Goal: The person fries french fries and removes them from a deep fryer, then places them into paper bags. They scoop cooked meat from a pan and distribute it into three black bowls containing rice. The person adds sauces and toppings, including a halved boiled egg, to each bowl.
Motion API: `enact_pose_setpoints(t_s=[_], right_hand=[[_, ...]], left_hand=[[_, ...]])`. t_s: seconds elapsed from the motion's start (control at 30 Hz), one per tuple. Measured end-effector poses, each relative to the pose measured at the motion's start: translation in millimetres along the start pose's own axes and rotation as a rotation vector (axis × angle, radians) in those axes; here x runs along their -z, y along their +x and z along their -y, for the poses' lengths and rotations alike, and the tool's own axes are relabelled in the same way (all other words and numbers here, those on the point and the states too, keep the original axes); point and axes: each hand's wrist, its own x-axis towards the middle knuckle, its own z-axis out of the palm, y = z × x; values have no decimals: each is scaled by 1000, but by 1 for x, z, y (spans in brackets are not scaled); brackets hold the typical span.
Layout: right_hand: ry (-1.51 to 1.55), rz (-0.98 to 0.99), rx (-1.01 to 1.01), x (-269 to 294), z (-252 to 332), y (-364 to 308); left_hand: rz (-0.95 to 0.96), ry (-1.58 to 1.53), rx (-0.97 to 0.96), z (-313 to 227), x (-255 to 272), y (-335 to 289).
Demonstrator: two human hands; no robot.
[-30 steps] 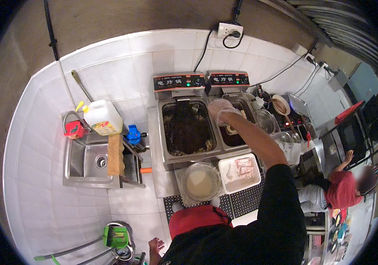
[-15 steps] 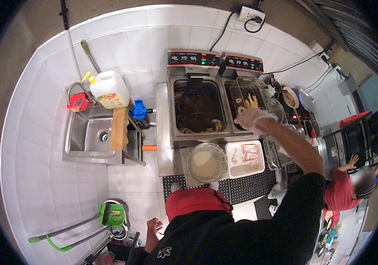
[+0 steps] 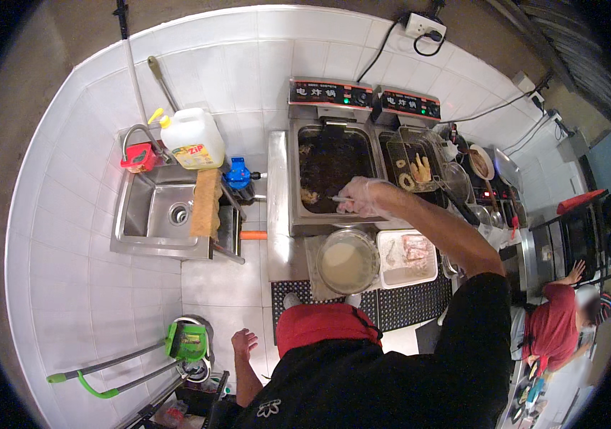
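Note:
My right hand [image 3: 359, 197], in a clear plastic glove, is above the front edge of the left deep fryer [image 3: 366, 154]. Its fingers are closed on a thin, light-coloured utensil [image 3: 335, 199] pointing left over the dark oil; its exact kind does not show. Browned bits [image 3: 309, 196] float in that oil. In the right fryer, a wire basket [image 3: 400, 137] holds golden fried pieces [image 3: 420, 170] and rings. My left hand [image 3: 245, 342] hangs low at my side, fingers apart, touching nothing.
In front of the fryers stand a bowl of pale batter [image 3: 348, 264] and a white tray [image 3: 407, 277] with coated raw pieces. A sink [image 3: 155, 214] and a white jug [image 3: 195, 139] are left. A co-worker [image 3: 555, 322] stands right, beyond pans [image 3: 481, 163].
My right hand has moved left from the right fryer's basket to the left fryer's front edge. The whole view has shifted slightly. My left hand stays low with its fingers apart.

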Motion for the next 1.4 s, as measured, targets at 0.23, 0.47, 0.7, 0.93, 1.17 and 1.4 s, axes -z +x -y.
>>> enact_pose_setpoints(t_s=[0.23,0.47,0.7,0.93,1.17,1.4], right_hand=[[391,-205,-27,45,34,73],[-777,-367,243,69,50,99],[-1067,-646,152,27,42,51],[-1270,-438,258,-5,1,-8],[-487,-312,203,-18,-75,-44],[-284,-442,501,-41,-160,-49]], left_hand=[[-14,-5,162,32,20,-15],[-3,-33,185,70,26,-42],[2,-12,315,68,25,-39],[50,30,169,35,12,-11],[24,85,102,0,3,-2],[-58,205,139,15,-25,-22]])
